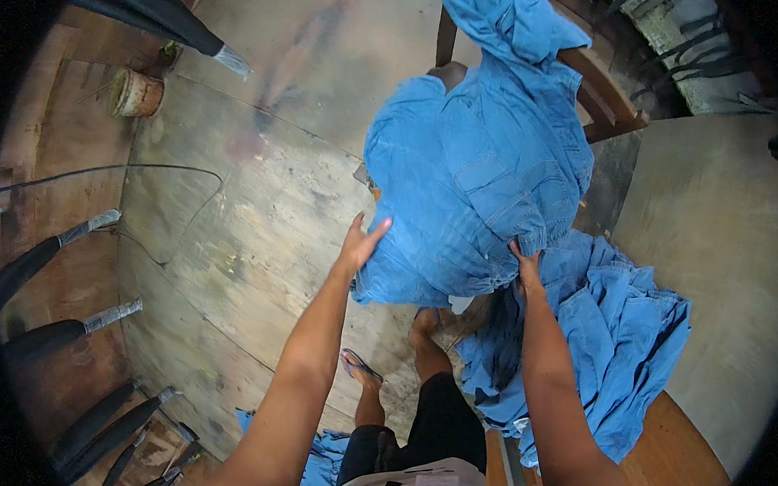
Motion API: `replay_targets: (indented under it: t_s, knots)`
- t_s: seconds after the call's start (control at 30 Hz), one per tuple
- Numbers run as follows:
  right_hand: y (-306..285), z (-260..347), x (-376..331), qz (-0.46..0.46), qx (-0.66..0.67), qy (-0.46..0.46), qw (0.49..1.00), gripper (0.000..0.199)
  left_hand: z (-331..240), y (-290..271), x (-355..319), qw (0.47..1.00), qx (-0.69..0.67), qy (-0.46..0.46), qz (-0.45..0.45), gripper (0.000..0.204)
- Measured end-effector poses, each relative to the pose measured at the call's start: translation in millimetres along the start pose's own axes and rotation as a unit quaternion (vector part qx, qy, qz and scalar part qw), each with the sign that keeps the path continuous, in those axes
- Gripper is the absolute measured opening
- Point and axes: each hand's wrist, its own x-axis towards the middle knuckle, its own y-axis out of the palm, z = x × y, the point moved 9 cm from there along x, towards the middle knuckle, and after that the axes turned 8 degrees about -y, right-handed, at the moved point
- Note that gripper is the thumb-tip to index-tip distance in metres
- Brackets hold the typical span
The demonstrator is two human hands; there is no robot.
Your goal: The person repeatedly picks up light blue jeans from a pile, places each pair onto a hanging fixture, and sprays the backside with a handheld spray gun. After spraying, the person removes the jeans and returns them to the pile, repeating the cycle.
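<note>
A blue denim garment (440, 214) with stitched seams and a pocket hangs spread out in front of me. At its left edge is my left hand (363, 243), fingers apart, the thumb lying against the cloth. My right hand (527, 269) is closed on the garment's lower right edge, fingers partly hidden by the fabric. More blue cloth (513, 16) is bunched at the top, over a wooden chair (606, 100); whether it belongs to the same garment I cannot tell.
Beside my right forearm lies a heap of blue denim (622, 327). More blue cloth (321, 466) shows by my left leg. A dirty bucket (141, 93), a thin black cable (178, 166) and black poles with plastic-wrapped ends (42, 257) are along the left side.
</note>
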Motion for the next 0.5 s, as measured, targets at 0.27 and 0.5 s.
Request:
replay_targets:
  t_s: [0.27, 0.5]
  knots:
    - [-2, 14, 3, 0.033, -0.019, 0.009, 0.999, 0.092, -30, 31, -19, 0.995, 0.087, 0.010, 0.055, 0.089]
    - [-7, 53, -90, 0.047, 0.133, 0.172, 0.975, 0.062, -58, 32, -100, 0.999, -0.021, 0.038, 0.003, 0.051]
